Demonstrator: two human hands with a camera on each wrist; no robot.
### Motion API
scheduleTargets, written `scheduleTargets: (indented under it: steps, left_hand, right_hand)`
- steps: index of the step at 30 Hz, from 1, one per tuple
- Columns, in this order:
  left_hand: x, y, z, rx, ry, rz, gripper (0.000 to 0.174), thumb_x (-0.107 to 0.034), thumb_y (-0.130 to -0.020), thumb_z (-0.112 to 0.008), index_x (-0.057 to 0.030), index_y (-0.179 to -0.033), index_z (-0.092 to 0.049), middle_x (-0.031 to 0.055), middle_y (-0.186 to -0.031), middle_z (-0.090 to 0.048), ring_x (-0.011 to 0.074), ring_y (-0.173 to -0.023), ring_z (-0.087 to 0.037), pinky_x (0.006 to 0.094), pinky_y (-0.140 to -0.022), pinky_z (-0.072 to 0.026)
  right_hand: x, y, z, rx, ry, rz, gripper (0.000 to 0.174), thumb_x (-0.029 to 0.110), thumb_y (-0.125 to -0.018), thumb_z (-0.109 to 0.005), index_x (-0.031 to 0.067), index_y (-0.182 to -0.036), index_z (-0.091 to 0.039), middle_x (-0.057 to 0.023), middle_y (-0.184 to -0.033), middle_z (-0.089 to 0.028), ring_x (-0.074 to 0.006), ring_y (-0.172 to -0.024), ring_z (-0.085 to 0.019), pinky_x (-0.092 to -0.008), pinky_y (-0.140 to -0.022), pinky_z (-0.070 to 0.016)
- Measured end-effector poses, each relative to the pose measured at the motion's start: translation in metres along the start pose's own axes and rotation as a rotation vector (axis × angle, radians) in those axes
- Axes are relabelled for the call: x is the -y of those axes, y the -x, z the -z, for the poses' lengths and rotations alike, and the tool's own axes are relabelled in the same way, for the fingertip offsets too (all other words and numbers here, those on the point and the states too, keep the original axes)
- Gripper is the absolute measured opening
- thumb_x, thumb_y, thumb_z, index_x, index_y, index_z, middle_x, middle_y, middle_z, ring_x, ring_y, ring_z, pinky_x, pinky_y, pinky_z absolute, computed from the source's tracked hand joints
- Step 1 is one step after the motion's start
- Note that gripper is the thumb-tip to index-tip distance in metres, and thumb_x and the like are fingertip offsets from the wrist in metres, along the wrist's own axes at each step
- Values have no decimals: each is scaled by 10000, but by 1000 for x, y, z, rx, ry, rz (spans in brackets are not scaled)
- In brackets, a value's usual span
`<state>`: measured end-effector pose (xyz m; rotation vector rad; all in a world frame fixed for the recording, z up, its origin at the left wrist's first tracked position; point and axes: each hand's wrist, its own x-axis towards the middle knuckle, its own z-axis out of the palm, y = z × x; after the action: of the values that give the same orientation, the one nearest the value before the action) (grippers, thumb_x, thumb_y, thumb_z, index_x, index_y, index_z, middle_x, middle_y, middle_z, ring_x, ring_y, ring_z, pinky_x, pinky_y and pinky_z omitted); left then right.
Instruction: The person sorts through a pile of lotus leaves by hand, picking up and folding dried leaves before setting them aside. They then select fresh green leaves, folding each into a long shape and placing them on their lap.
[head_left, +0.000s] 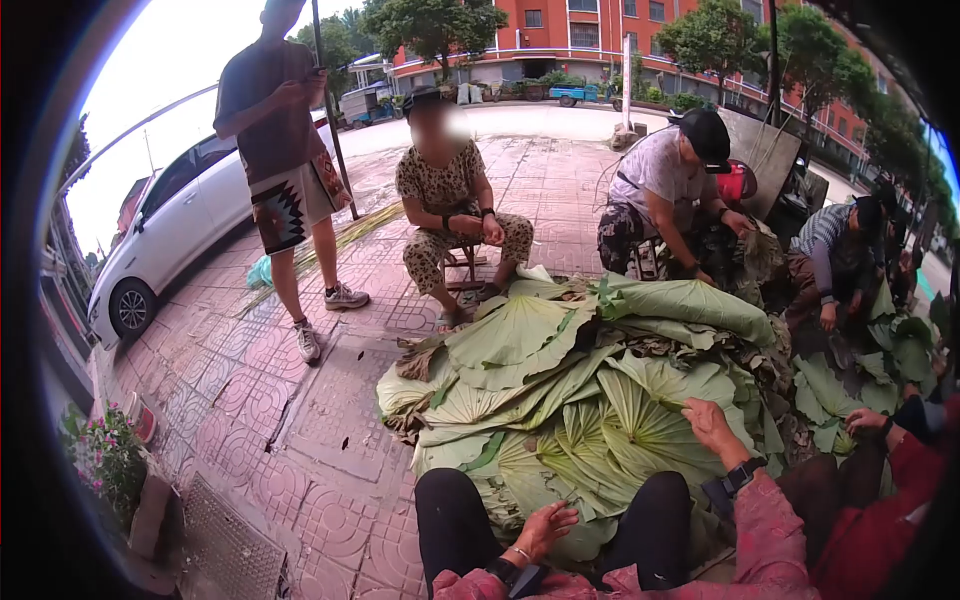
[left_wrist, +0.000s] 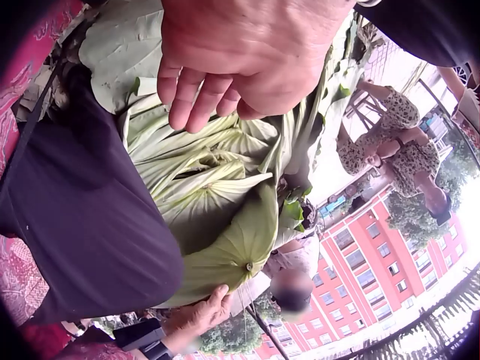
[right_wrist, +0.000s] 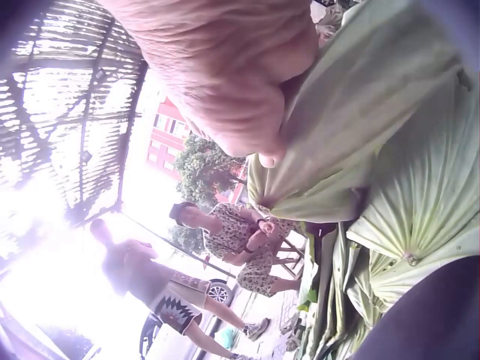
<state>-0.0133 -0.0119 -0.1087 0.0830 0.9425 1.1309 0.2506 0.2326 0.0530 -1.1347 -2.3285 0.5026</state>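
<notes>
A broad pile of large green lotus leaves (head_left: pixel 520 400), layered and wrinkled, lies in front of the person's knees. The right hand (head_left: pixel 715 430) reaches over its right side. In the right wrist view, that hand's thumb and curled fingers pinch a lotus leaf (right_wrist: pixel 337 127) by its edge; the fingertips behind the leaf are hidden. The left wrist view shows this leaf (left_wrist: pixel 236 240) spread out, its veins meeting at a small centre. Above the left knee, the left hand (head_left: pixel 545 530) holds nothing, its fingers loosely extended over the front of the pile.
Dark-trousered knees (head_left: pixel 650 525) flank the pile's near edge. Across it, one person sits on a stool (head_left: pixel 465 265) and another bends over leaves. A neighbour's red sleeve (head_left: pixel 890 510) is close on the right. Patterned paving (head_left: pixel 330 500) stretches left towards a flowerpot (head_left: pixel 140 420) and white car (head_left: pixel 180 220).
</notes>
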Motion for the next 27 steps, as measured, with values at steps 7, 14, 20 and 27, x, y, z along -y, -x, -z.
scheduleTargets:
  steps: [7,14,20,27]
  left_hand:
    - [-49,44,-67,91,-393,-482,608,-302,-896,-533,-56,-1383,-264,141,-1358,-399,240,-1215,-423,390,-919,-397]
    - [-60,54,-99,207,-707,-984,1158,-496,-637,-755,-27,-1422,-45,204,-1463,-135,310,-1355,-146,388,-1059,-249]
    - [-84,101,-108,333,-956,-938,1086,-425,-589,-817,57,-1346,-207,214,-1337,-355,288,-1253,-338,339,-1031,-283]
    - [-69,120,-122,224,-371,-794,717,-190,-713,-764,11,-1262,-349,102,-1186,-492,178,-1088,-470,291,-933,-381]
  right_hand:
    - [118,24,70,174,-121,71,172,109,-839,-524,-28,-941,-547,-191,-684,-493,-241,-578,-458,-328,-584,-406]
    - [203,40,78,569,-299,205,190,116,-862,-544,-6,-1004,-580,-117,-740,-577,-103,-700,-512,-258,-643,-423]
    - [211,25,71,896,-531,186,224,146,-883,-538,5,-1052,-580,-22,-801,-594,-72,-778,-498,-239,-708,-410]
    - [215,5,32,365,-261,375,226,183,-817,-614,20,-973,-601,-89,-894,-611,-196,-875,-565,-318,-785,-421]
